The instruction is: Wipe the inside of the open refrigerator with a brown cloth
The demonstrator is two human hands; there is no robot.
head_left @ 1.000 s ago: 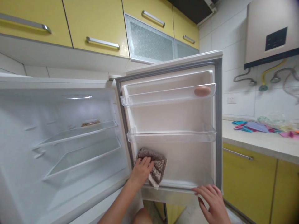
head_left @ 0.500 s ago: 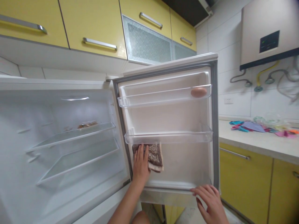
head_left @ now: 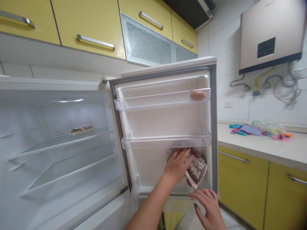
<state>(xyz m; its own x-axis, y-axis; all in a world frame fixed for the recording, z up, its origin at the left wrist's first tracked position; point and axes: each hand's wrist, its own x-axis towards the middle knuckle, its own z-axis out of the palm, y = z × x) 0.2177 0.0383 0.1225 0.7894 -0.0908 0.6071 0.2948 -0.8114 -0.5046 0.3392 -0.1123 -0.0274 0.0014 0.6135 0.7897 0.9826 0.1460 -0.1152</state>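
A brown patterned cloth [head_left: 197, 167] lies against the inner panel of the open fridge door [head_left: 153, 123], below the middle door shelf [head_left: 165, 141]. Pressed on the cloth's left part is my left hand [head_left: 177, 164], its fingers over the fabric. My right hand [head_left: 207, 204] is at the door's lower right, fingers stretched with thumb apart, its fingertips by the rim of the bottom door shelf [head_left: 168, 203]. It holds nothing.
An egg [head_left: 198, 95] sits in the top door shelf. Inside the fridge, a small packet [head_left: 82, 128] rests on a glass shelf [head_left: 69, 139]. Colourful cloths [head_left: 251, 130] lie on the counter [head_left: 259, 143] at right, under a water heater [head_left: 271, 38].
My left hand and the cloth have moved right across the door panel, from the hinge side to the outer side. My right hand stays near the bottom shelf. The view has shifted slightly.
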